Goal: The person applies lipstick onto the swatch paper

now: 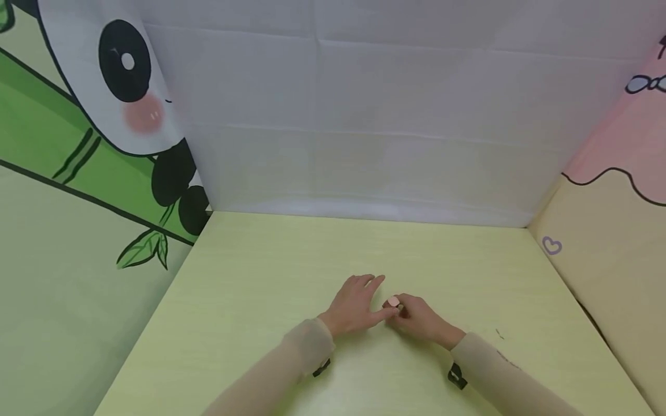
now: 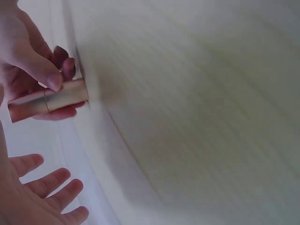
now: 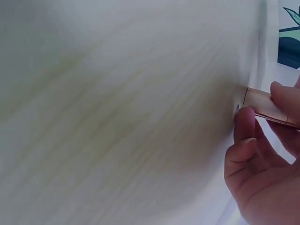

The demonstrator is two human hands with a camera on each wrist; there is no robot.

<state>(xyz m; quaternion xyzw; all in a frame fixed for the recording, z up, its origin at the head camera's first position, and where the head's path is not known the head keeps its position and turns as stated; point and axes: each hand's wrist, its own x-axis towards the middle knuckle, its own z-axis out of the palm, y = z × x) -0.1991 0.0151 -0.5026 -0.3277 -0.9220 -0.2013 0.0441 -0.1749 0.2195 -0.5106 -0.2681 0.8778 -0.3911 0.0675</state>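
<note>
Pale yellow tabletop [image 1: 276, 260] spreads beneath a pinkish-gold tube [image 2: 68, 97], which the right hand [image 1: 418, 318] pinches while the left hand [image 1: 354, 305], fingers spread, lies just beside it, contact unclear, so a slackened pinch or a leftward nudge could send it rolling.

This looks like a small screened-off booth around a pale yellow table [image 1: 260, 260]. A white sheet [image 1: 364, 115] (its fold creases run both ways) closes the back; the left wall [image 1: 62, 277] carries a panda-like cartoon face [image 1: 88, 75] and green bamboo [image 1: 78, 138], the pink-and-cream right wall [image 1: 614, 248] a bow [image 1: 652, 84] and a purple heart [image 1: 544, 245]. What building surrounds it, I cannot tell.
</note>
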